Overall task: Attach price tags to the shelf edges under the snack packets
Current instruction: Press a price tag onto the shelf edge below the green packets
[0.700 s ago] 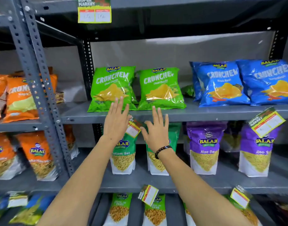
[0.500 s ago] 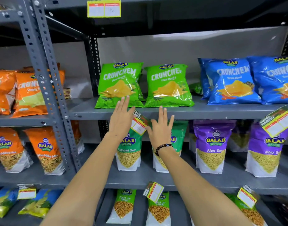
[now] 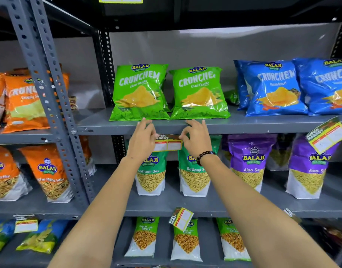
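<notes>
Holding a price tag (image 3: 168, 142) level by its two ends, I line it up against the front edge of the grey shelf (image 3: 243, 127), directly below the pair of green Crunchem packets (image 3: 169, 92) it is meant to label. My left hand (image 3: 143, 141) pinches the tag's left end between thumb and fingers; my right hand (image 3: 196, 139), a beaded bracelet (image 3: 205, 154) at the wrist, pinches the right end the same way. Gripping both ends keeps the card square to the edge, in my judgement, rather than letting it tilt like the tag (image 3: 328, 135) at the shelf's right end, which hangs askew beneath the blue packets (image 3: 294, 87).

The tag's dark header touches or sits just under the edge; whether it is already stuck I cannot tell. Centring it between the two green bags should make it read for both. Behind it stand the green sev pouches (image 3: 173, 171) on the shelf below, whose own front edge carries another crooked tag (image 3: 181, 218). Pressing the card flat looks like the step in hand, with more edges likely awaiting labels afterwards.
</notes>
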